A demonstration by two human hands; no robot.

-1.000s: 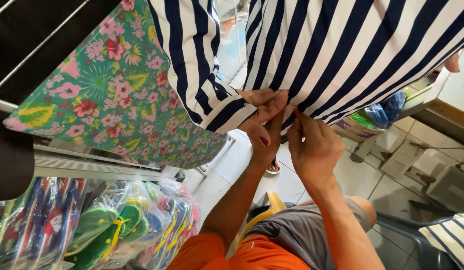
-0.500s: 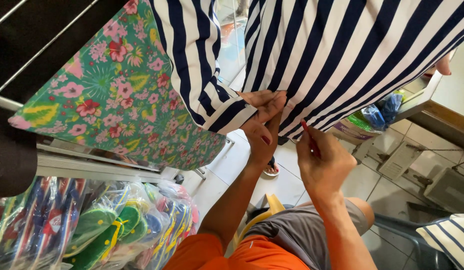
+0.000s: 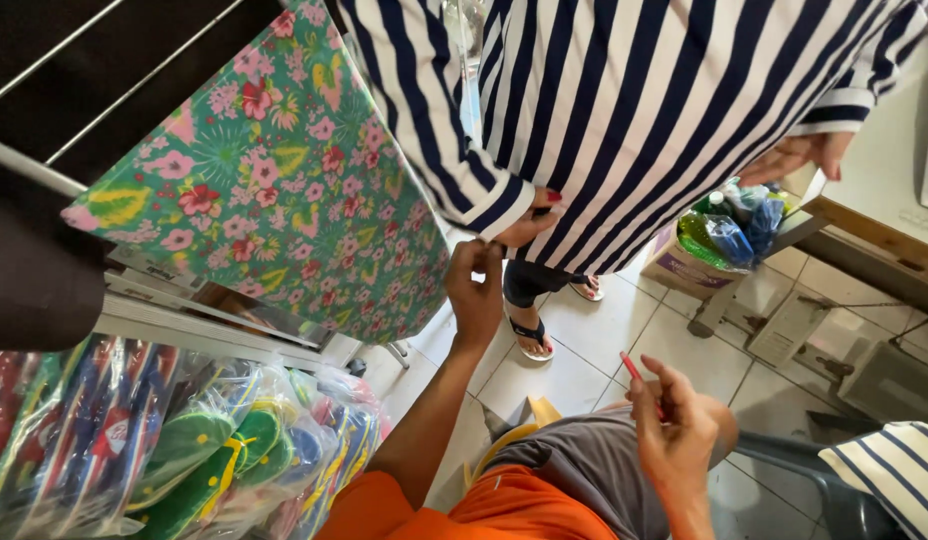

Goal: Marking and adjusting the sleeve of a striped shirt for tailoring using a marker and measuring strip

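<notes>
A person in a navy-and-white striped shirt (image 3: 634, 100) stands right in front of me. My left hand (image 3: 474, 290) reaches up and pinches the edge of that shirt's sleeve cuff (image 3: 499, 200), next to the person's hand with red nails (image 3: 529, 222). My right hand (image 3: 674, 430) is low over my lap in grey shorts (image 3: 584, 465), holding a thin red pencil (image 3: 634, 368). The person's other hand (image 3: 799, 155) hangs at the right. A yellow strip (image 3: 519, 430) lies by my knee.
A green floral cloth (image 3: 264, 190) hangs at the left over a metal rack. Bagged flip-flops (image 3: 204, 450) fill the lower left. A box with bottles and bags (image 3: 724, 230) sits on the tiled floor by a wooden bench. Another striped cloth (image 3: 894, 470) is at the lower right.
My right hand has left the striped sleeve and dropped down to my lap with the red pencil. My left hand stays at the cuff.
</notes>
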